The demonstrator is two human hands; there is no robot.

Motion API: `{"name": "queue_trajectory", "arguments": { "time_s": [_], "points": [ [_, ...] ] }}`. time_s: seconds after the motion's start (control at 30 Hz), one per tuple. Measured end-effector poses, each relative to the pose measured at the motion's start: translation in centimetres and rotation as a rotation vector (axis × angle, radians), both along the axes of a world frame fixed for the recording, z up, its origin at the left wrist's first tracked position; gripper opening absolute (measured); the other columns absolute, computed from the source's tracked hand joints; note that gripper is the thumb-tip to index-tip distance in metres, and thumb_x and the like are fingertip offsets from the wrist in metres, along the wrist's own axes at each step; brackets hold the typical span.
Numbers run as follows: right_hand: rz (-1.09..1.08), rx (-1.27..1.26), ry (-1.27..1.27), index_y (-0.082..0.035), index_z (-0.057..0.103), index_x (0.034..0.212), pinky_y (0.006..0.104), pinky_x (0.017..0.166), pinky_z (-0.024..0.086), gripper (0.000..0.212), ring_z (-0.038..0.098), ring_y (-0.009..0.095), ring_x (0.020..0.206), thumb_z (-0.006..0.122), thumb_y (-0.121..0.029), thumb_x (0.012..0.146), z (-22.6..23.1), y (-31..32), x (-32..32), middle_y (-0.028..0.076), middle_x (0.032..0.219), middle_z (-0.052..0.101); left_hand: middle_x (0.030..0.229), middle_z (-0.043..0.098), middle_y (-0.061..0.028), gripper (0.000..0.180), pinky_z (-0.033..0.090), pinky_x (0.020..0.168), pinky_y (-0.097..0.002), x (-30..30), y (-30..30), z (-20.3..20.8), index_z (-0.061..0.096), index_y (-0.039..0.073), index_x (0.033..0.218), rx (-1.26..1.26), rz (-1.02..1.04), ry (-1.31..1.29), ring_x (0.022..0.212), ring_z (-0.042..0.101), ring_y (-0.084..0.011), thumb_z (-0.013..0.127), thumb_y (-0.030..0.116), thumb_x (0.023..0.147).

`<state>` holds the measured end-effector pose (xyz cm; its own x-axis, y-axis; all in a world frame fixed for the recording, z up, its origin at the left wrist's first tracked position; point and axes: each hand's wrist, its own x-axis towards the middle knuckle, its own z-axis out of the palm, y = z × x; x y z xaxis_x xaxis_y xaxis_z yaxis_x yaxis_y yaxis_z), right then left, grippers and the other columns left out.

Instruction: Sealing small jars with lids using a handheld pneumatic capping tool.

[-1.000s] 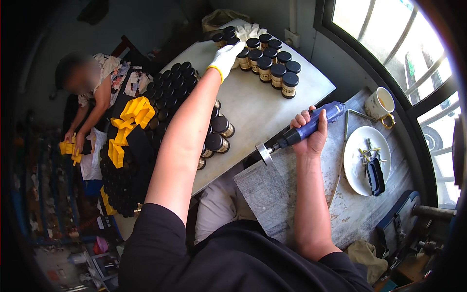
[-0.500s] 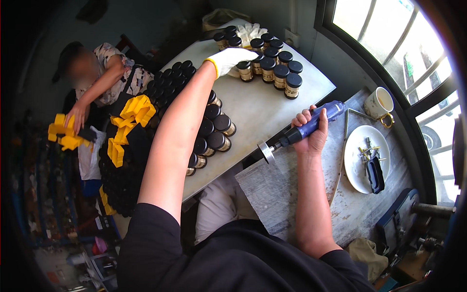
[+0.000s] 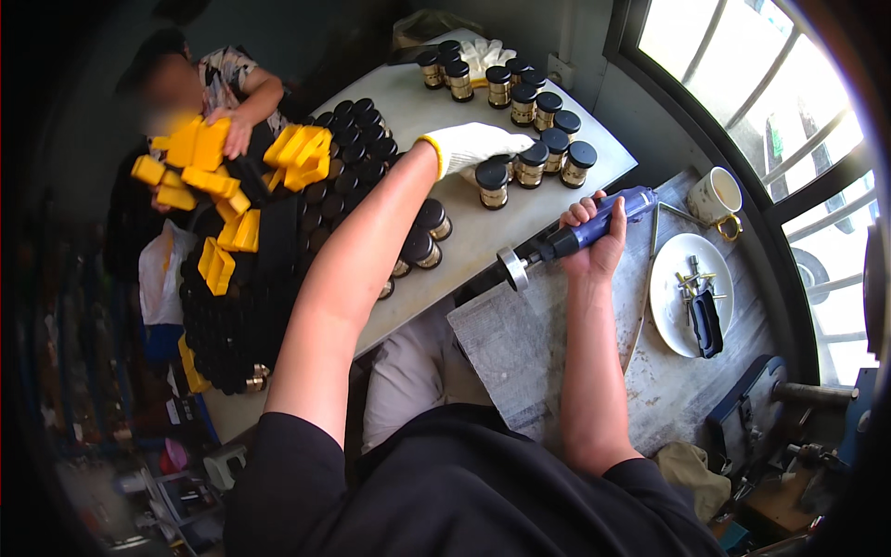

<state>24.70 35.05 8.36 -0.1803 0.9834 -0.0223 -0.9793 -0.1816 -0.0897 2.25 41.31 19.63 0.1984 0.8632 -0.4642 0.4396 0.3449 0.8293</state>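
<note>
My left hand (image 3: 475, 148), in a white knit glove with a yellow cuff, reaches over the pale table with its fingers stretched out. Its fingertips are at the black lid of a small jar (image 3: 531, 167); another black-lidded jar (image 3: 493, 186) stands just below the hand. What lies under the palm is hidden. Bare, my right hand (image 3: 594, 243) is wrapped round a blue power driver (image 3: 603, 223). A round metal cup (image 3: 512, 269) on the driver's shaft points left, over the near table edge.
More black-lidded jars (image 3: 522, 104) and white gloves (image 3: 485, 60) sit farther back. Packed jars (image 3: 351, 139) and yellow pieces (image 3: 299, 156) lie left, where a co-worker's hand (image 3: 239, 130) holds yellow pieces. At right are a white plate (image 3: 661, 311) with metal parts and a mug (image 3: 715, 195).
My left hand has moved nearer and to the right, and several jars stand nearer, in a looser row. My right hand keeps the driver in place. The co-worker's yellow pieces have shifted right.
</note>
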Motion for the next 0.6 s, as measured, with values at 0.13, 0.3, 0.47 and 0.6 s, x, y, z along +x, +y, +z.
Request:
{"name": "queue_trajectory", "arguments": {
  "time_s": [0.13,0.3,0.47,0.6],
  "points": [
    [0.008,0.014,0.012,-0.007,0.052,0.106,0.0290,0.066,0.043,0.031,0.048,0.015,0.068,0.063,-0.035,0.096,-0.1,0.2,0.3,0.003,0.076,0.047,0.129,0.061,-0.0242,0.074,0.045,0.100,-0.0376,0.2,-2.5,-2.4,0.057,-0.001,0.131,0.443,0.209,0.270,0.116,0.060,-0.0312,0.065,0.058,0.087],
    [0.049,0.035,0.095,-0.007,0.052,0.105,0.0284,0.066,0.043,0.032,0.048,0.015,0.069,0.065,-0.035,0.095,-0.1,0.4,0.9,0.003,0.076,0.048,0.111,0.066,-0.0198,0.068,0.051,0.094,-0.0395,4.4,-9.3,-5.1,0.053,-0.002,0.126,0.781,0.603,0.124,0.105,0.065,-0.0304,0.085,0.031,0.075],
    [0.061,0.029,0.089,-0.006,0.052,0.107,0.0282,0.068,0.043,0.033,0.048,0.016,0.069,0.065,-0.034,0.095,-0.2,0.2,1.0,0.003,0.077,0.048,0.107,0.069,-0.0149,0.050,0.053,0.085,-0.0404,5.3,-10.2,-7.9,0.059,0.003,0.115,0.730,0.690,0.192,0.097,0.068,-0.0276,0.081,0.028,0.077],
    [0.044,0.049,0.081,-0.006,0.052,0.107,0.0294,0.068,0.044,0.034,0.048,0.016,0.069,0.065,-0.035,0.095,-0.5,0.3,1.5,0.003,0.077,0.048,0.089,0.072,-0.0149,0.043,0.055,0.078,-0.0412,5.0,-11.3,-9.2,0.065,0.004,0.105,0.882,0.609,0.211,0.082,0.070,-0.0310,0.079,0.032,0.076]
  ]
}}
